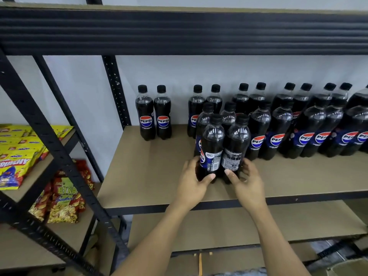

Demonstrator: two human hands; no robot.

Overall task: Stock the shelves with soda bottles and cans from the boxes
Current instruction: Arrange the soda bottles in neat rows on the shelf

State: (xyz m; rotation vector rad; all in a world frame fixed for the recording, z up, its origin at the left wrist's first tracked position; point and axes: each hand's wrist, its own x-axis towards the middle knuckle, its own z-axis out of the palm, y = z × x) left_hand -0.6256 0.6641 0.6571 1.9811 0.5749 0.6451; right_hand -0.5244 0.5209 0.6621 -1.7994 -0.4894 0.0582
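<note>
Far left, yellow foil snack bags (14,156) are seen stacked on the neighbouring rack, with red-and-yellow crisp packets (63,204) on the board below. Past the black perforated steel upright (116,90), a pair of small dark plastic cola bottles with black caps (154,116) is stood at the far edge of the tan fibreboard shelf (139,176), close to the white wall.

Now the action. The left hand (192,184) is wrapped round the base of the near-left cola bottle (212,148), dark plastic with a black cap, and the thumb is laid across its front. Touching it, the near-right cola bottle (236,146), of the same kind, is gripped low by the right hand (247,182), thumb in front and fingers curled round its side. Both are stood upright on the shelf, just in front of two more like them, with barcodes turned to the aisle.

Further right, rows of dark cola bottles (278,136) are faced logos out. At the near right corner, a brown cardboard box (346,267) is glimpsed.

The danger is judged to lie in the push. Gripped so low, the pair could be tipped if shoved back hard, and the two behind knocked over like skittles. Labels left backwards would also spoil the facing.
</note>
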